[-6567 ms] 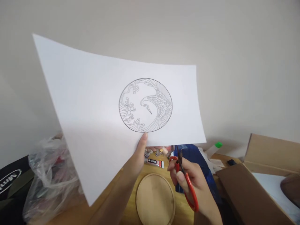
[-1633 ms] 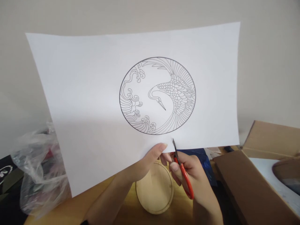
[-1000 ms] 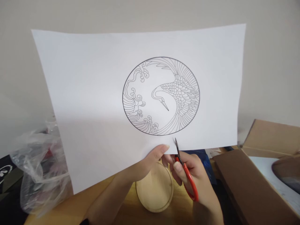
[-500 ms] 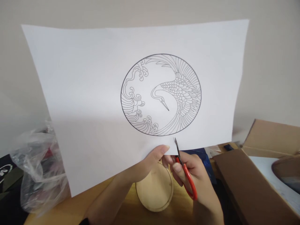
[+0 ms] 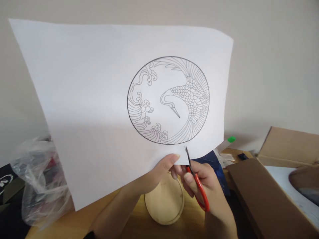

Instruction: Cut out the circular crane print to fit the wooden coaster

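A large white sheet of paper (image 5: pixel 87 93) is held up in front of me, printed with a line drawing of a crane and waves (image 5: pixel 169 101) inside a round outline. My left hand (image 5: pixel 161 172) pinches its lower edge, thumb on the printed face and fingers behind. My right hand (image 5: pixel 201 179) grips red-handled scissors (image 5: pixel 201 191), the handles wrapped by its fingers. Their dark blade lies over the paper at the lower edge, its tip just below the round outline. The other blade is hidden behind the sheet.
Below the hands a round wooden piece (image 5: pixel 163 202) lies on the wooden table (image 5: pixel 129 222). On the right stands an open cardboard box (image 5: pixel 264 196). A crumpled clear plastic bag (image 5: pixel 42 189) is at the left. Behind the right hand are a dark blue packet (image 5: pixel 215 169) and a green-tipped item (image 5: pixel 231 139).
The paper's right side has curled back and inward, uncovering the green-tipped item behind. Its upper left corner has shifted left. Both hands and the scissors have stayed almost in place.
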A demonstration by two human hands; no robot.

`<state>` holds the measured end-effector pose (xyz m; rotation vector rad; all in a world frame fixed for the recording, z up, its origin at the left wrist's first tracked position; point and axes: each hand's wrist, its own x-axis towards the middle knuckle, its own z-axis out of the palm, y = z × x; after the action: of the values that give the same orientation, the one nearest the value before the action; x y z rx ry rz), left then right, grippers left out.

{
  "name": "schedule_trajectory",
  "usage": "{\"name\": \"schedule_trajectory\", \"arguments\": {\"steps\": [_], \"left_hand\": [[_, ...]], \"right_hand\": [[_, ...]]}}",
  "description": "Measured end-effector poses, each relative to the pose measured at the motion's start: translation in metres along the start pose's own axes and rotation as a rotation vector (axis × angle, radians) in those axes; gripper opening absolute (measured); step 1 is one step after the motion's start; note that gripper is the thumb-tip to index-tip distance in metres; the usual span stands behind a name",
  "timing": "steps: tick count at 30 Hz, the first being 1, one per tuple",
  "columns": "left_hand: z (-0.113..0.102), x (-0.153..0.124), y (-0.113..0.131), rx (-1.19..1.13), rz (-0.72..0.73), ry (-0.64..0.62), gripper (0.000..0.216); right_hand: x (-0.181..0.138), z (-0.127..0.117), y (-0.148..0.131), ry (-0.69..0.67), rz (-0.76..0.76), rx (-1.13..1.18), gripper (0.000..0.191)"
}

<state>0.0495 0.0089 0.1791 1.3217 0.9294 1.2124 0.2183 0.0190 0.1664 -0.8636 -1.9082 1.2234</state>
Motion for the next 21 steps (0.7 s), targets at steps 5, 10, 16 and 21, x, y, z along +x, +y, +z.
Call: {"name": "schedule_trajectory", "arguments": {"steps": [5, 10, 16, 21], "left_hand": [[-0.0016, 0.0005, 0.0009, 0.064, 0.034, -0.044, 0.041], [-0.0019, 0.0010, -0.0001, 0.064, 0.062, -0.055, 0.041], [-0.0022, -0.0003, -0.0045, -0.001, 0.069, -0.061, 0.039], [-0.0020, 0.0001, -0.0048, -0.018, 0.074, -0.063, 0.039]], "right_hand": [[-0.0008, -0.0006, 0.0009, 0.010, -0.036, -0.021, 0.042], [-0.0014, -0.0008, 0.0005, 0.012, -0.079, -0.018, 0.037], [-0.0012, -0.0004, -0.0001, 0.017, -0.087, 0.015, 0.034], [-0.0030, -0.0003, 0.0020, 0.006, -0.064, 0.042, 0.032]]}}
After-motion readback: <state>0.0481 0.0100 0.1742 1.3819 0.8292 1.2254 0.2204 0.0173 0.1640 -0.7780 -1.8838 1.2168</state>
